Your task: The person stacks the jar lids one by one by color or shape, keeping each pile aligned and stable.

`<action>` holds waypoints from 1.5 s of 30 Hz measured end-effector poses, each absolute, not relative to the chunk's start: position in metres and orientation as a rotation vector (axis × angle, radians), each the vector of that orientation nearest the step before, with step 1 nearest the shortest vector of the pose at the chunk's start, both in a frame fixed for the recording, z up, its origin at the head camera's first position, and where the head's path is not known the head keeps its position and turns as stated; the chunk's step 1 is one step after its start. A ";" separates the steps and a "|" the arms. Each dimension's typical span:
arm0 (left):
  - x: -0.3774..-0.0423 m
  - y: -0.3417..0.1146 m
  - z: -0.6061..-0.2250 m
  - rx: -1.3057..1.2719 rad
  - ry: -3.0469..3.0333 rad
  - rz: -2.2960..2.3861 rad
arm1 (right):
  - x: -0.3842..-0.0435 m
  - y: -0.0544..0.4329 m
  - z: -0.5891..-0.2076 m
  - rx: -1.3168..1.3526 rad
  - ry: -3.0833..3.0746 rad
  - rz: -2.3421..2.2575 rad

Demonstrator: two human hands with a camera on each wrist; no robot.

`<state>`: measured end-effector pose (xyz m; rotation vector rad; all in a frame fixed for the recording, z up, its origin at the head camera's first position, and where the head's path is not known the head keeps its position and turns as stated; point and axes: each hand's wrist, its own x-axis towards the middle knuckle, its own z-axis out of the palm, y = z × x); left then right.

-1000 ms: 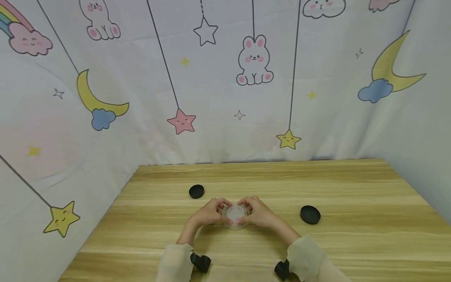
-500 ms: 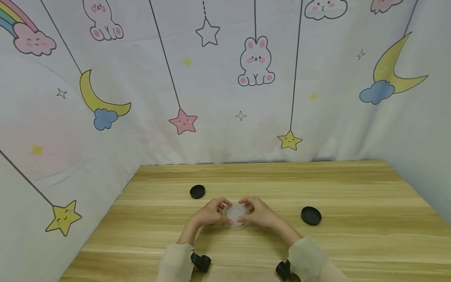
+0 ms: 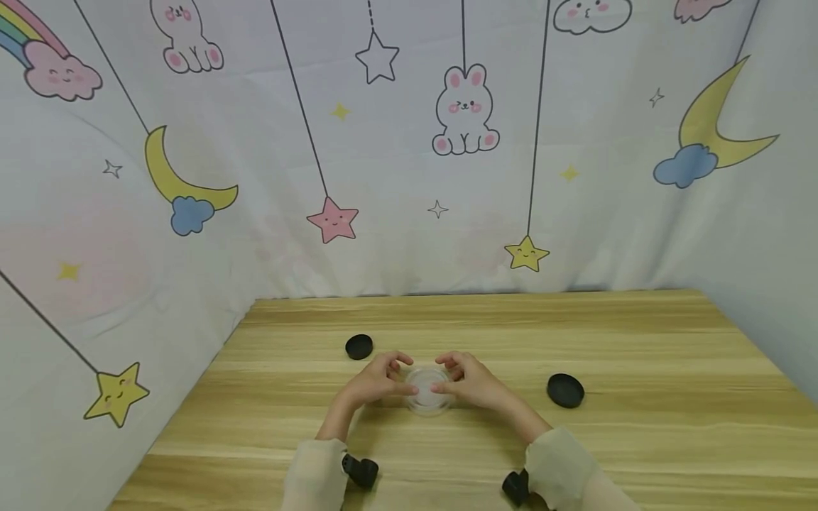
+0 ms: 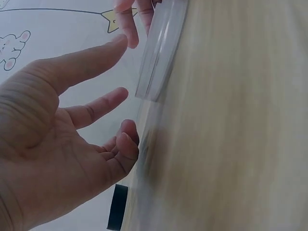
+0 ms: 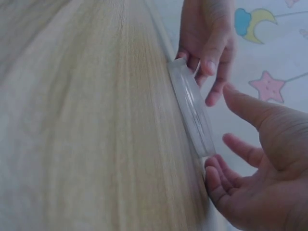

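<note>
A clear, shallow round dish (image 3: 429,402) lies flat on the table, with a stacked, rimmed side that shows in the right wrist view (image 5: 190,108). To its left, my left hand (image 3: 382,377) spreads its thumb and fingers; in the left wrist view they stand apart from the dish (image 4: 162,50). On the other side is my right hand (image 3: 471,383), thumb over the dish's edge and fingers parted. Its lower fingers (image 5: 219,183) lie close to the rim, and whether they touch it I cannot tell.
Two black round lids lie on the wood-grain table (image 3: 639,454): one black lid (image 3: 359,347) behind the left hand, another black lid (image 3: 565,391) to the right. A white printed cloth (image 3: 396,248) hangs along the table's back and sides.
Both hands have loosened from around the dish, their fingers rising and spreading, the left hand more plainly. The dish stays in about the same place.
</note>
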<state>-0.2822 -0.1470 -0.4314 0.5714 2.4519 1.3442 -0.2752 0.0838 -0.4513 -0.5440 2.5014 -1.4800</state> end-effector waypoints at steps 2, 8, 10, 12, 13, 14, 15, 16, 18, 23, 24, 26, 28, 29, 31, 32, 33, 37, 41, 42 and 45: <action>-0.282 -0.149 -0.431 0.569 2.453 1.350 | -0.275 0.083 -0.451 -0.531 2.500 -1.484; -0.282 -0.150 -0.429 0.538 2.472 1.380 | -0.277 0.084 -0.448 -0.481 2.523 -1.513; -0.282 -0.152 -0.430 0.517 2.487 1.393 | -0.278 0.086 -0.446 -0.448 2.530 -1.538; -0.284 -0.155 -0.430 0.490 2.505 1.415 | -0.280 0.087 -0.441 -0.428 2.532 -1.569; -0.285 -0.157 -0.430 0.475 2.517 1.435 | -0.282 0.087 -0.439 -0.418 2.531 -1.586; -0.286 -0.159 -0.428 0.458 2.523 1.454 | -0.285 0.087 -0.436 -0.410 2.528 -1.608; -0.287 -0.163 -0.428 0.439 2.526 1.479 | -0.288 0.085 -0.434 -0.395 2.530 -1.629; -0.288 -0.166 -0.425 0.412 2.526 1.511 | -0.290 0.082 -0.431 -0.384 2.529 -1.647; -0.288 -0.176 -0.421 0.342 2.555 1.580 | -0.295 0.073 -0.427 -0.368 2.518 -1.693; -0.287 -0.209 -0.414 0.055 2.611 1.761 | -0.304 0.037 -0.418 -0.338 2.424 -1.838; -0.287 -0.215 -0.414 0.011 2.595 1.798 | -0.307 0.031 -0.417 -0.323 2.402 -1.866; -0.289 -0.226 -0.416 -0.053 2.546 1.862 | -0.312 0.021 -0.416 -0.274 2.373 -1.911; -0.293 -0.234 -0.420 -0.094 2.490 1.918 | -0.318 0.012 -0.416 -0.220 2.355 -1.946; -0.296 -0.237 -0.424 -0.108 2.462 1.944 | -0.320 0.008 -0.416 -0.189 2.339 -1.962; -0.301 -0.241 -0.430 -0.136 2.419 1.985 | -0.325 0.000 -0.416 -0.146 2.318 -1.971; -0.304 -0.242 -0.433 -0.143 2.403 2.002 | -0.327 -0.005 -0.417 -0.132 2.311 -1.965; -0.307 -0.243 -0.436 -0.148 2.392 2.018 | -0.330 -0.009 -0.418 -0.127 2.308 -1.953; -0.315 -0.243 -0.446 -0.178 2.359 2.052 | -0.335 -0.026 -0.428 -0.110 2.258 -1.890; -0.318 -0.240 -0.451 -0.143 2.346 1.990 | -0.336 -0.034 -0.437 -0.084 2.212 -1.835; -0.318 -0.239 -0.452 -0.129 2.348 1.963 | -0.337 -0.036 -0.438 -0.081 2.211 -1.822; -0.319 -0.237 -0.452 -0.080 2.363 1.911 | -0.338 -0.040 -0.439 -0.091 2.221 -1.802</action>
